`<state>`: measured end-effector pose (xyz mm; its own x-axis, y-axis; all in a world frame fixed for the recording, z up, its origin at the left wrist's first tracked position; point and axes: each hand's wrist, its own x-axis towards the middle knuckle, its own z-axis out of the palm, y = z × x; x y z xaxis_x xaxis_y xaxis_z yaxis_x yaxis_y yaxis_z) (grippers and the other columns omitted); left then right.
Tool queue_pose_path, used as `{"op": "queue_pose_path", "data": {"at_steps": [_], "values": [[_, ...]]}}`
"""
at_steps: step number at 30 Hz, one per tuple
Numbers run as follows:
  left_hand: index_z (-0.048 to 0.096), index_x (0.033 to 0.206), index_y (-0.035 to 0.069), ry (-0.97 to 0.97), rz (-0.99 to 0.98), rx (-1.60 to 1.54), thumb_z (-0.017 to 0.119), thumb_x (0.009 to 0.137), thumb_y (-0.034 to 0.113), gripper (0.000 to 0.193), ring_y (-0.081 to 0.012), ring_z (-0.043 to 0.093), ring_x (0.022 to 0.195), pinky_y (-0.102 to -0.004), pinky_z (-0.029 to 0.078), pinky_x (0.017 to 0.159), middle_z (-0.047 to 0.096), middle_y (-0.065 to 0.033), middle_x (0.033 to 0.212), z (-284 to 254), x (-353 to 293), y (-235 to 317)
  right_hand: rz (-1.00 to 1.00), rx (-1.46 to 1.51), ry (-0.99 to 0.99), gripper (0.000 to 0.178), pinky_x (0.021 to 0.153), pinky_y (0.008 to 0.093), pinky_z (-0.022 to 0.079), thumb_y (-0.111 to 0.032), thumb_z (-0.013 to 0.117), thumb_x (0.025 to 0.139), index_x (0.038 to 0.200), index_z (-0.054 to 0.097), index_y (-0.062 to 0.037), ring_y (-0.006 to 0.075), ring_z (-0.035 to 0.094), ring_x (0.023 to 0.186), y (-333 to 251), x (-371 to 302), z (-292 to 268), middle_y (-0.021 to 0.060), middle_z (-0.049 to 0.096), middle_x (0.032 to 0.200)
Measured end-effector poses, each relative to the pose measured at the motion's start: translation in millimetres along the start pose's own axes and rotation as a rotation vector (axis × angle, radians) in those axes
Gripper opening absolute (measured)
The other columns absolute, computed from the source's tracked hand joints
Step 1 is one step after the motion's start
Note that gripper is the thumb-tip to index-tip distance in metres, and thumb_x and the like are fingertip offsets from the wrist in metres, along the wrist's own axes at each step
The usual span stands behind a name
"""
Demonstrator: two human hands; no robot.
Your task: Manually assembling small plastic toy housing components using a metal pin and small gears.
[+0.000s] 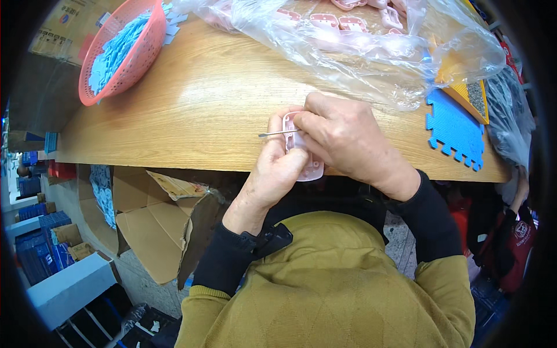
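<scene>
Near the table's front edge, my left hand (274, 177) grips a pale pink plastic casing (314, 169), thumb pressed on its lower part. The casing is hollow, with raised edges and small posts inside. My right hand (351, 136) is closed round a thin metal tool with a flattened tip, like a small screwdriver (277, 134). Its shaft lies across the casing and the tip sticks out past the left side. The right fingers hide the tool's handle end and part of the casing's upper half.
Clear plastic sheeting (371, 61) with several pink parts (338, 23) covers the back of the wooden table (191, 110). A pink basket (152, 43) of blue slips stands back left. At right are a blue foam mat (455, 130) and a yellow tray (483, 113). Cardboard boxes (152, 223) sit below left.
</scene>
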<state>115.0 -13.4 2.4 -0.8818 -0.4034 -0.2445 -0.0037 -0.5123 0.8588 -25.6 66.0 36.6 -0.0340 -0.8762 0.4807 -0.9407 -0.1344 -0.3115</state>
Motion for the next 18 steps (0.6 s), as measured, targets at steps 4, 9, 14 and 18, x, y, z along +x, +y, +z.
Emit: {"op": "queue_pose_path", "data": {"at_steps": [4,9,14,18], "values": [[0.032,0.139,0.006,-0.044,0.011,-0.048,0.042,0.086,-0.004,0.055,-0.0133,0.057,0.103,-0.0296,0.049,0.086,0.054,-0.008,0.118,-3.6,6.6,-1.4,0.063,-0.024,0.017,0.011,0.055,0.036,0.05,-0.013,0.065,0.073,0.075,0.06,-0.0039,0.026,0.062,0.066,4.3,0.8,4.6,0.0088,0.055,0.076],[0.029,0.143,0.003,-0.028,0.047,-0.017,0.043,0.086,-0.003,0.059,-0.0134,0.056,0.103,-0.0293,0.048,0.088,0.053,-0.0085,0.119,-5.8,10.6,-1.1,0.165,0.138,-0.09,0.016,0.06,0.0372,0.052,-0.017,0.066,0.079,0.085,0.065,-0.0028,0.0291,0.063,0.071,18.3,5.2,7.3,0.0101,0.058,0.08],[0.022,0.148,0.003,-0.037,0.04,-0.085,0.043,0.087,-0.004,0.065,-0.0135,0.054,0.107,-0.0286,0.046,0.092,0.051,-0.01,0.124,-5.9,12.0,0.1,0.164,0.27,-0.057,0.013,0.061,0.0367,0.052,-0.015,0.065,0.08,0.087,0.066,-0.0044,0.0279,0.063,0.071,23.2,4.8,1.5,0.0091,0.058,0.078],[0.024,0.147,0.002,-0.006,0.056,-0.096,0.044,0.087,-0.004,0.063,-0.0138,0.055,0.106,-0.0282,0.048,0.09,0.051,-0.0105,0.125,-6.9,16.1,2.0,0.01,0.029,0.038,0.016,0.061,0.0351,0.052,-0.011,0.065,0.076,0.091,0.066,-0.0065,0.0253,0.064,0.073,19.6,-4.0,6.2,0.0067,0.058,0.08]]}}
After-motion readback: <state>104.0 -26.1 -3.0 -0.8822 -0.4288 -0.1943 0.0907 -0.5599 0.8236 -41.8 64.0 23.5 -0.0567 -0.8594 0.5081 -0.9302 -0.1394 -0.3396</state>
